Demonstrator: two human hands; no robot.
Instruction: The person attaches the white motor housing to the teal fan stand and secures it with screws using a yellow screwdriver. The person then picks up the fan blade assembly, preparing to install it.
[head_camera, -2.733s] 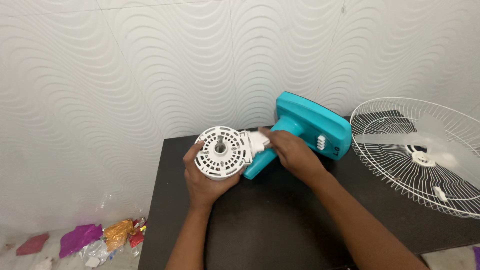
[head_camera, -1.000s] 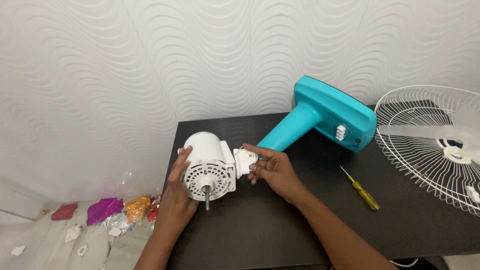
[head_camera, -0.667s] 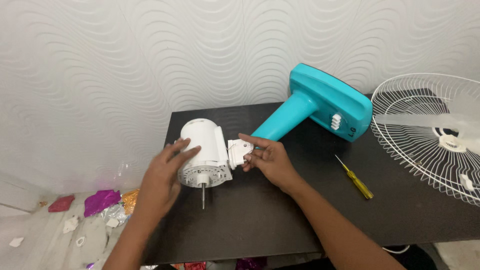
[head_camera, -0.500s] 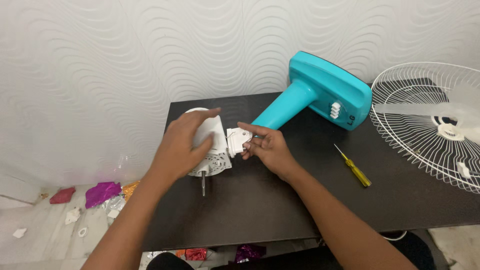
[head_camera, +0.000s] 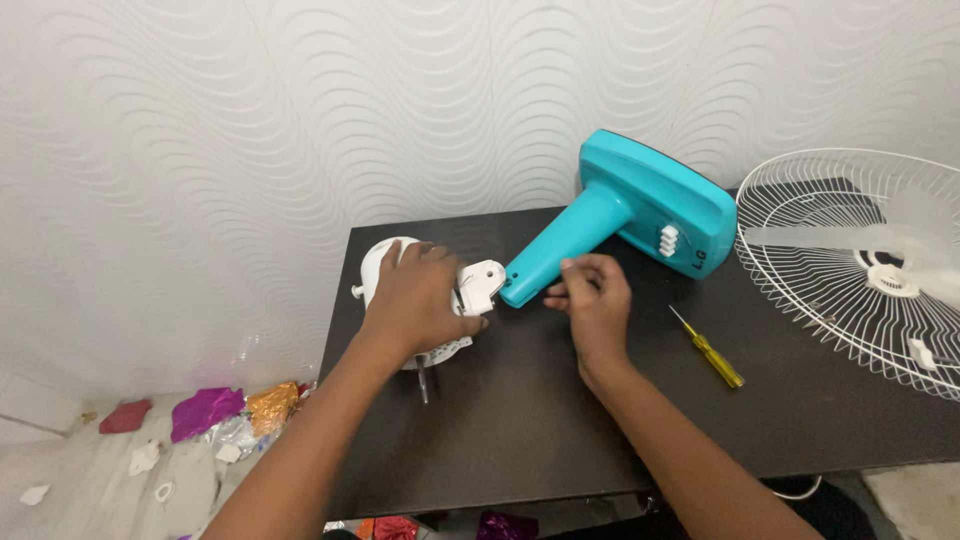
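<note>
Your left hand (head_camera: 418, 300) lies over the white round plastic fan motor housing (head_camera: 385, 270) on the dark bench (head_camera: 560, 420), fingers wrapped around it. Your right hand (head_camera: 592, 300) holds its fingers pinched together just beside the open end of the teal plastic fan stand (head_camera: 640, 215). A yellow-handled screwdriver (head_camera: 712, 352) lies right of those fingers.

We see a dark table (head_camera: 520, 440) standing against a white wall (head_camera: 200, 130) with a wavy relief, and a pale floor (head_camera: 90, 490) with coloured foil scraps (head_camera: 205, 410).
</note>
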